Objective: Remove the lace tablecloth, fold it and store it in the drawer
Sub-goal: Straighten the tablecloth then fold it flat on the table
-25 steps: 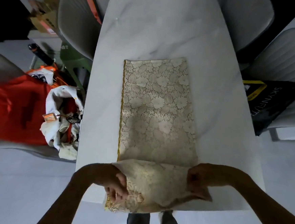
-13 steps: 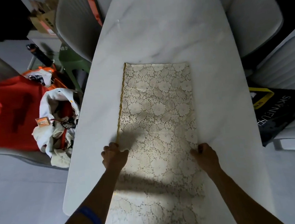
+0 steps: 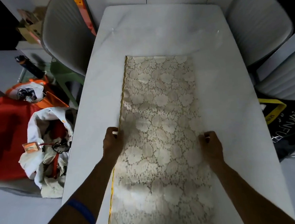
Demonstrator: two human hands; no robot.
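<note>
Lace tablecloth (image 3: 160, 128) lies flat as a long folded strip down the middle of the white marble table (image 3: 230, 96), gold-trimmed edge on its left side, near end running out of view at the bottom. Left hand (image 3: 112, 142) sits at the gold edge about halfway along the strip — fingers curled, pinching that edge. Right hand (image 3: 211, 144) sits on the opposite plain edge at roughly the same level, fingers curled in over the cloth edge; looks like a pinch too, though the fingertips are partly hidden. Both forearms reach in from the bottom, a blue band (image 3: 81, 211) on the left one. Grey chairs around the table: one at far left (image 3: 62, 30), one at far right (image 3: 257, 20), a ribbed one (image 3: 285, 76) closer on the right. Black bag with yellow trim (image 3: 289, 127) beside the table's right side. On the left — orange fabric (image 3: 5, 137) and a heap of white cloth (image 3: 45, 151), plus cardboard boxes (image 3: 30, 29) further back. Picture is a bit soft overall.
</note>
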